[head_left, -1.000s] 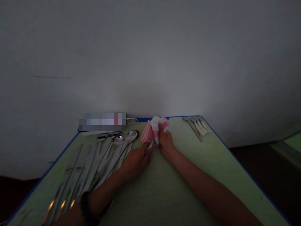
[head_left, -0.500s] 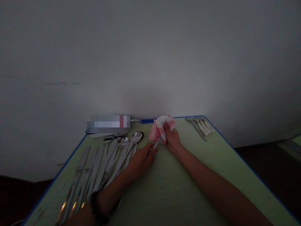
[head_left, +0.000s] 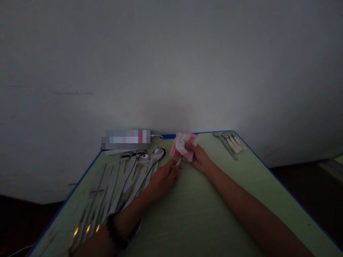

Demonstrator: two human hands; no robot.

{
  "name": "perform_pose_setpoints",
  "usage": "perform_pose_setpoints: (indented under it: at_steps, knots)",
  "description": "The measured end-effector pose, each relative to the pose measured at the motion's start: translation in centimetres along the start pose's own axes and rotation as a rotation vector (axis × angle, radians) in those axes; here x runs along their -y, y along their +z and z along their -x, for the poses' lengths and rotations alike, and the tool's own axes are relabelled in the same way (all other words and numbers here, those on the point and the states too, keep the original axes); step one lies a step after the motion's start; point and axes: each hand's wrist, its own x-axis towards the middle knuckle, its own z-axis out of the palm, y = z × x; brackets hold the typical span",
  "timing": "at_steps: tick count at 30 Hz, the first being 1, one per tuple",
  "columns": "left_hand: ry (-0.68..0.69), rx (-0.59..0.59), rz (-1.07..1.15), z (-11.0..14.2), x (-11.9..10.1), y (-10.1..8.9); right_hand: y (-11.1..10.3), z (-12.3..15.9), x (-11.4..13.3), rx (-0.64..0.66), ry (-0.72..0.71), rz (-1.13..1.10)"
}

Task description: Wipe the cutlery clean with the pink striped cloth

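Observation:
My left hand [head_left: 164, 176], with a dark bracelet on its wrist, is closed on the pale handle of a piece of cutlery [head_left: 178, 161]. The far end of that piece is hidden in a pink and white cloth [head_left: 180, 144], so I cannot tell its kind. My right hand [head_left: 199, 157] grips the cloth, thumb on top, folded around the piece. Both hands are held above the table's middle. Left of them lie large spoons [head_left: 158, 154] and several table knives [head_left: 98, 178], partly covered by my left forearm.
On the right of the green table [head_left: 203, 214] several forks with white handles [head_left: 235, 142] lie beside a grey-handled utensil [head_left: 229, 150]. At the back left sits a blurred box-like object [head_left: 125, 141] with a white cable [head_left: 158, 136]. A grey wall [head_left: 171, 71] stands behind the table.
My right hand and the cloth have shifted slightly, and the cloth's folds around the cutlery look different. The left hand keeps its hold on the handle. The whole view has moved a little.

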Motion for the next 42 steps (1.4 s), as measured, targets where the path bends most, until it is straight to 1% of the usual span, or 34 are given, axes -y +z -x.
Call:
perform_pose_setpoints:
  at_steps: [2,5,10,14,18,24,30,32,38,40,42]
  knots:
    - [-0.002,-0.005,0.0,0.0,0.0,0.0,0.3,0.1,0.2,-0.009,0.027,-0.063]
    - [0.017,-0.016,-0.019,0.0,0.1,0.1,0.7,0.0,0.2,0.015,0.019,-0.126]
    - [0.036,-0.002,-0.031,0.0,0.5,0.3,0.5,-0.3,-0.4,-0.033,-0.037,-0.063]
    - [0.038,-0.002,-0.021,0.1,0.5,0.4,0.2,-0.1,-0.4,0.004,-0.071,0.008]
    - [0.025,0.007,-0.017,0.2,0.3,0.2,0.0,0.1,-0.1,0.038,-0.019,0.056]
    - [0.009,0.014,0.02,0.2,0.6,0.2,-0.4,0.1,0.1,0.101,0.058,0.017]
    - [0.04,0.015,-0.008,0.0,0.9,0.2,-0.4,-0.1,-0.1,0.112,0.048,-0.001]
    - [0.043,0.015,-0.028,0.0,0.8,0.2,-0.3,-0.2,-0.2,0.101,0.031,-0.014]
    - [0.05,0.036,-0.056,0.2,0.1,0.1,-0.3,-0.2,-0.3,0.14,0.039,-0.026]
    - [0.04,0.029,-0.059,0.2,0.0,0.1,-0.2,-0.1,-0.3,0.135,0.049,-0.02]
    - [0.029,0.019,-0.063,0.2,-0.1,0.1,-0.1,0.0,-0.3,0.102,0.064,-0.031]
